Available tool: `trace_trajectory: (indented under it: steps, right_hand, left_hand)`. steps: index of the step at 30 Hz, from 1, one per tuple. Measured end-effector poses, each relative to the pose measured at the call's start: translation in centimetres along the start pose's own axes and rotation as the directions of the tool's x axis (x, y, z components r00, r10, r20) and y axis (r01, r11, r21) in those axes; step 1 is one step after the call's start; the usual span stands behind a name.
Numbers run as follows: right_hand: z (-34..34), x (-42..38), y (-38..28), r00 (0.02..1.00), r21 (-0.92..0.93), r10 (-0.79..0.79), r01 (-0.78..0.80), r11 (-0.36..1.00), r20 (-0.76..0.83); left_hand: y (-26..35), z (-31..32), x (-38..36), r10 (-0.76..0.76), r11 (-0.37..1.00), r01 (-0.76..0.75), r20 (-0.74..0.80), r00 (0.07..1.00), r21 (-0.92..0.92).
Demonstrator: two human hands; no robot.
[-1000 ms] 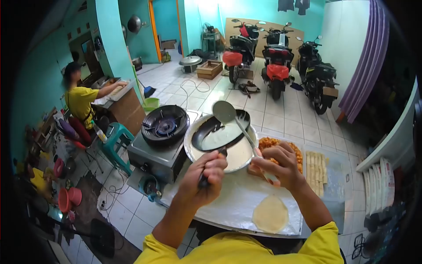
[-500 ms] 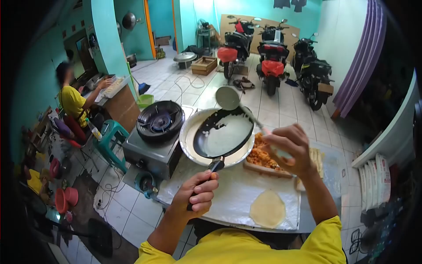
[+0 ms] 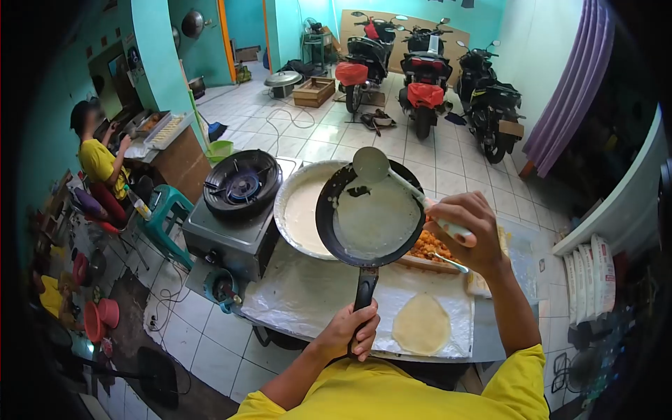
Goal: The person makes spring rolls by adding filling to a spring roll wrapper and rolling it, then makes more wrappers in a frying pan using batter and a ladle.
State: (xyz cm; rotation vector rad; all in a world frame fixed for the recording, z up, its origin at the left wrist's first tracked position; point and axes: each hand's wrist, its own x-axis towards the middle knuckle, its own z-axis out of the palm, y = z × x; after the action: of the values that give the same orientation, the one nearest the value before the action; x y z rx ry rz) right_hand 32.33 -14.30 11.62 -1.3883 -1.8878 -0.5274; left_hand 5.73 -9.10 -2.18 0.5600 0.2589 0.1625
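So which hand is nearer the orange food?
Right. Your right hand, holding the ladle, is just above the orange food; your left hand, on the pan handle, is lower and farther left.

Plain bright yellow top (image 3: 392,392) with loose short sleeves (image 3: 514,378) ending above the elbows, soft creases across the fabric, bare forearms, bare left hand (image 3: 351,330) and bare right hand (image 3: 467,227), both without gloves

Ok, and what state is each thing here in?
Pan: held up, batter over most of its base
Left fingers: closed on pan handle
Ladle: in right fingers, over pan
Burner: lit, blue flame
Bowl: uncovered, holding batter
Pancake: lying flat, unfilled
Food tray: uncovered, spoon in it
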Motion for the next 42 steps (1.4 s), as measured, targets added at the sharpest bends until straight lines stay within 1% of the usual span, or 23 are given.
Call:
trace_trajectory:
  steps: [1, 2, 4, 9, 11, 14, 16, 21, 23, 24, 25, 26, 27, 28, 29, 30, 31, 32, 33, 34, 36, 42]
  right_hand:
    - [0.2, -0.4, 0.3, 0.998, -0.041, -0.046, 0.047, 0.998, 0.042]
    - [0.2, -0.9, 0.6, 0.998, -0.043, -0.047, 0.049, 0.998, 0.044]
    - [0.2, -1.9, 1.0, 0.982, -0.102, -0.107, 0.124, 0.987, 0.156]
    - [0.4, -3.2, 0.4, 0.988, -0.119, -0.097, 0.112, 0.987, 0.12]
    - [0.7, -3.5, 0.1, 1.0, -0.05, 0.024, -0.024, 0.998, -0.005]
    - [1.2, -3.5, -0.4, 0.998, -0.016, 0.062, -0.063, 0.998, -0.024]
    - [1.4, -3.4, -1.0, 0.998, -0.015, 0.052, -0.052, 0.999, -0.027]
    - [2.0, -3.8, -1.2, 0.999, -0.028, 0.036, -0.037, 0.999, -0.037]
    - [2.7, -4.2, -1.1, 0.999, -0.05, -0.031, 0.032, 0.998, 0.012]
    - [3.0, -4.4, -1.2, 1.0, -0.052, -0.027, 0.027, 0.998, 0.003]
    - [3.3, -4.8, -1.4, 0.997, -0.071, -0.076, 0.078, 0.994, 0.03]
    - [3.6, -5.0, -1.5, 0.991, -0.088, -0.122, 0.126, 0.988, 0.057]
    - [3.5, -5.3, -1.4, 0.985, -0.143, -0.134, 0.148, 0.979, 0.106]
    - [3.6, -5.3, -1.4, 0.989, -0.15, -0.116, 0.128, 0.98, 0.087]
    - [3.7, -5.3, -1.3, 0.988, -0.154, -0.13, 0.141, 0.978, 0.084]
    - [3.7, -5.2, -1.2, 0.986, -0.159, -0.144, 0.155, 0.975, 0.082]
    - [3.7, -5.1, -1.1, 0.99, -0.169, -0.126, 0.135, 0.976, 0.061]
    - [3.7, -5.0, -1.1, 0.993, -0.112, -0.107, 0.111, 0.987, 0.046]
    - [3.6, -5.0, -1.0, 0.995, -0.053, -0.088, 0.09, 0.995, 0.036]
    - [3.7, -5.1, -0.9, 0.997, -0.057, -0.073, 0.074, 0.996, 0.028]
    - [4.0, -5.3, -0.6, 0.998, -0.013, -0.034, 0.035, 0.999, 0.048]
    - [3.6, -5.4, -0.8, 0.999, -0.015, -0.008, 0.009, 1.0, 0.033]
  left_hand:
    - [-0.2, -0.1, 0.0, -0.014, 1.0, 0.014, 0.026, 1.0, 0.001]
    - [-0.3, 0.0, 0.0, -0.013, 1.0, 0.013, 0.028, 1.0, 0.0]
    - [-0.5, 0.2, -0.2, -0.036, 0.997, 0.033, 0.036, 0.999, 0.074]
    - [-0.8, 0.0, -0.6, -0.055, 0.992, 0.05, 0.044, 0.998, 0.114]
    - [-0.9, -0.2, -0.6, -0.064, 0.989, 0.057, 0.046, 0.997, 0.134]
    - [-1.5, 0.0, -0.2, -0.045, 0.986, 0.035, 0.064, 0.997, 0.161]
    - [-1.8, 0.0, 0.2, -0.02, 0.984, 0.009, 0.058, 0.998, 0.179]
    - [-2.2, 0.0, 0.2, -0.008, 0.979, 0.001, 0.032, 0.999, 0.205]
    - [-2.3, 0.1, 0.2, -0.002, 0.977, -0.003, 0.023, 1.0, 0.213]
    - [-2.3, 0.2, 0.2, -0.004, 0.983, 0.001, 0.017, 1.0, 0.182]
    - [-2.2, 0.2, 0.2, -0.006, 0.988, 0.004, 0.011, 1.0, 0.154]
    - [-2.2, 0.1, 0.3, -0.013, 0.986, 0.011, 0.01, 1.0, 0.169]
    - [-2.4, 0.0, 0.3, -0.011, 0.991, 0.01, 0.01, 1.0, 0.136]
    - [-2.5, -0.1, 0.2, -0.015, 0.994, 0.014, 0.009, 1.0, 0.106]
    - [-2.7, -0.2, 0.3, -0.008, 0.996, 0.006, 0.016, 1.0, 0.088]
    - [-2.7, -0.4, 0.3, -0.028, 0.993, 0.026, 0.014, 1.0, 0.112]
    - [-2.7, -0.5, 0.3, -0.026, 0.996, 0.026, 0.004, 1.0, 0.084]
    - [-2.6, -0.6, 0.3, -0.024, 0.998, 0.024, -0.006, 1.0, 0.05]
    - [-2.6, -0.7, 0.3, -0.013, 0.998, 0.013, -0.001, 1.0, 0.057]
    - [-2.6, -0.7, 0.3, -0.029, 0.997, 0.029, -0.003, 1.0, 0.066]
    - [-2.5, -0.5, 0.3, -0.02, 0.999, 0.021, -0.027, 0.999, 0.028]
    - [-2.7, -0.2, 0.4, -0.001, 0.999, 0.004, -0.06, 0.998, 0.054]
